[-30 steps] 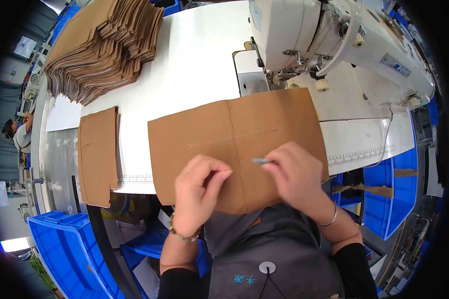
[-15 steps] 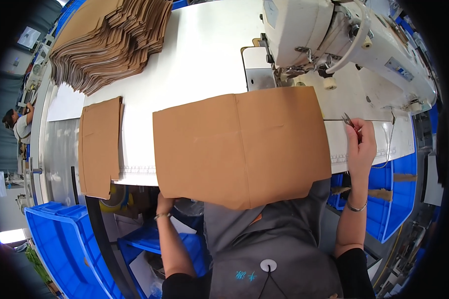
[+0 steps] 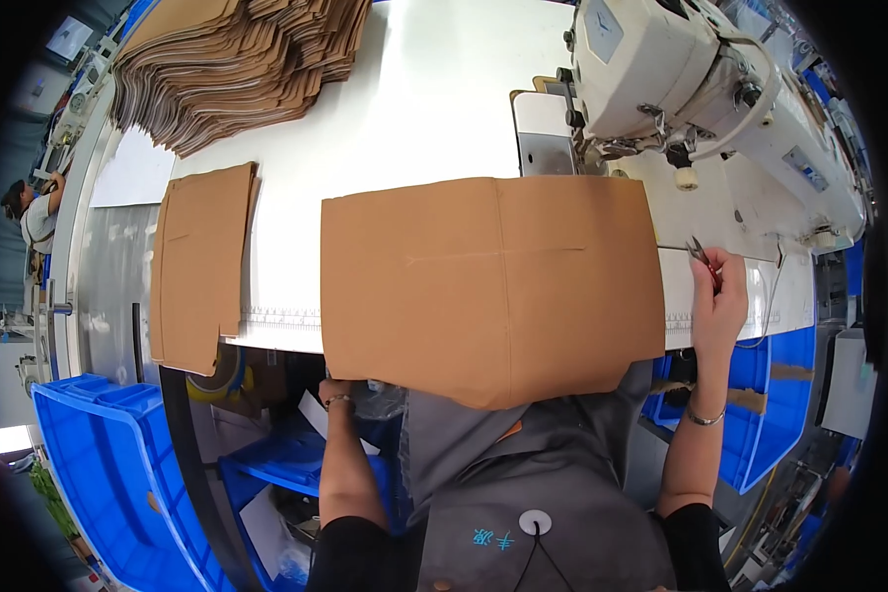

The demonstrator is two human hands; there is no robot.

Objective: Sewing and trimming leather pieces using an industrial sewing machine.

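Note:
A wide brown fabric-like panel (image 3: pixel 424 306) with a seam down its middle spans the table's front edge, its lower part hanging over my lap. Beneath its lower left edge is my left hand (image 3: pixel 335 390); the panel hides the fingers, so their grip does not show. My right hand (image 3: pixel 720 301), right of the panel, is closed around small thread snips (image 3: pixel 703 259) with red handles, blades pointing up and away. Behind the panel's right half stands a white sewing machine (image 3: pixel 651 74); the panel covers part of the area below its head.
Folded brown pieces (image 3: pixel 202 261) lie at the table's left front. A tall stack of brown pieces (image 3: pixel 237 74) rests at the far left beside white paper (image 3: pixel 133 173). Blue bins (image 3: pixel 94 474) stand below on both sides. Another person (image 3: pixel 35 212) sits far left.
The view has shifted slightly. The panel lies a little nearer to me relative to the machine, and a crease shows across it. My right hand still holds the snips.

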